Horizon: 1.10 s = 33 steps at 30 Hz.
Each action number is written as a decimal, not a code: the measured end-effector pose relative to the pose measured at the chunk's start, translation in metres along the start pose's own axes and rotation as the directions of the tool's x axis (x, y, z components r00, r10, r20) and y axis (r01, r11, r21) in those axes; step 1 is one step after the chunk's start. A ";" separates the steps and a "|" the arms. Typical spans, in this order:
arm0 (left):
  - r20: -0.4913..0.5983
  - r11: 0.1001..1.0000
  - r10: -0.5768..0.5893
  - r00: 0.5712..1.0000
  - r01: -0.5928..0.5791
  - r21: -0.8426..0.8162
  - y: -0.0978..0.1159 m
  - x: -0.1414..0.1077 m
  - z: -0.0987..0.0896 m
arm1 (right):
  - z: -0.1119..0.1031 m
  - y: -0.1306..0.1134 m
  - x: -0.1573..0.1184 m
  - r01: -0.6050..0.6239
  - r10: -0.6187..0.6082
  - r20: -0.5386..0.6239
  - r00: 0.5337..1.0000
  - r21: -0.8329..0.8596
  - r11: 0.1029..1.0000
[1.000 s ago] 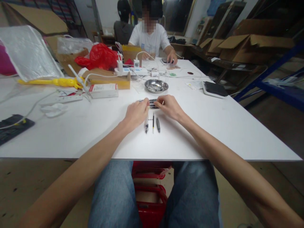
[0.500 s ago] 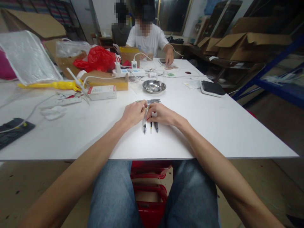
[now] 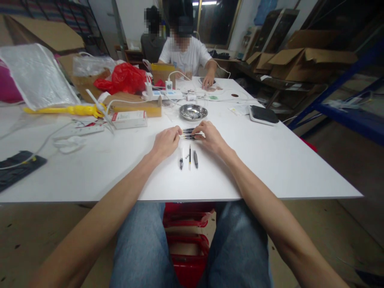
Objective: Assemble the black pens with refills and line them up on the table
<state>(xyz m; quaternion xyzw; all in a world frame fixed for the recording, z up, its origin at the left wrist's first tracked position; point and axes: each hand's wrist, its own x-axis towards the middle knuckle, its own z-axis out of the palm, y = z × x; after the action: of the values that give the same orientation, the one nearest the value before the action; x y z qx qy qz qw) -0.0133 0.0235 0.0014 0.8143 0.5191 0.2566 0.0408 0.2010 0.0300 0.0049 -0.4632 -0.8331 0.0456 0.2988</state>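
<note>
Several dark pens or refills [image 3: 188, 131] lie crosswise on the white table [image 3: 156, 182], between my hands. My left hand [image 3: 168, 141] is at their left ends, fingers curled together; what it grips, if anything, is too small to name. My right hand [image 3: 208, 135] reaches over their right ends, its fingertips touching them with the fingers apart. Nearer to me lie three separate pieces side by side: a clear pen barrel with a dark tip [image 3: 181, 159], a thin black refill [image 3: 190, 157] and a grey barrel part [image 3: 195, 159]. Tiny bits lie beside the refill.
Beyond my hands stands a shiny metal bowl [image 3: 193, 112]. A white box [image 3: 129, 120], a power strip [image 3: 163, 94] and a red bag [image 3: 126, 78] are at the left back. A black-topped device [image 3: 264, 115] lies right. A person in white [image 3: 187, 56] sits opposite.
My right hand has moved up and away from the three near pieces to the crosswise row. My left hand has shifted slightly left. The near pieces are now uncovered.
</note>
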 end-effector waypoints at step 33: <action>-0.042 0.991 -0.042 0.998 0.047 0.127 0.006 0.000 -0.013 | 0.006 -0.031 -0.004 -0.039 0.042 -0.006 0.999 0.230 0.972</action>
<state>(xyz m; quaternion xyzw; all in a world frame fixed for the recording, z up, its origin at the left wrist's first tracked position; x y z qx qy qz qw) -0.0141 0.0178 0.0145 0.7982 0.5534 0.2375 -0.0159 0.1761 0.0103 0.0092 -0.4427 -0.8109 0.1453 0.3541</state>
